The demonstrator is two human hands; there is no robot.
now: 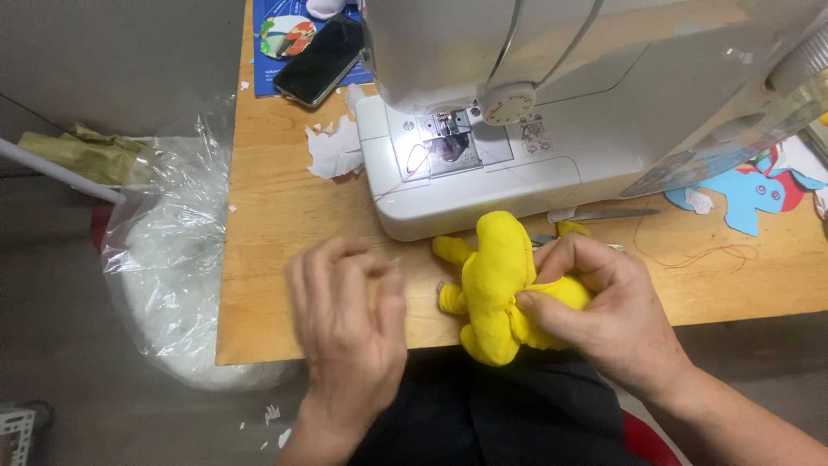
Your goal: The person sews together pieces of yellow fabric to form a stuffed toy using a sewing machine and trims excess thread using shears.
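A yellow stuffed toy (496, 289) is being pinched at its seam by the right hand (604, 311) at the table's (276, 216) near edge, fingers clamped on the fabric. The left hand (349, 319) is being held just beside it, blurred, fingers loosely curled and holding nothing visible. The seam is best kept pinched tight; a white sewing machine (552, 112) is standing beyond, a phone (319, 60) at the far left corner.

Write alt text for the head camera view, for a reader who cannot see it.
A person's right hand pinches a small yellow stuffed fabric toy at the edge of a wooden table, while the blurred left hand hovers empty beside it. Behind stand a white sewing machine, a black phone and a clear plastic bag of stuffing.
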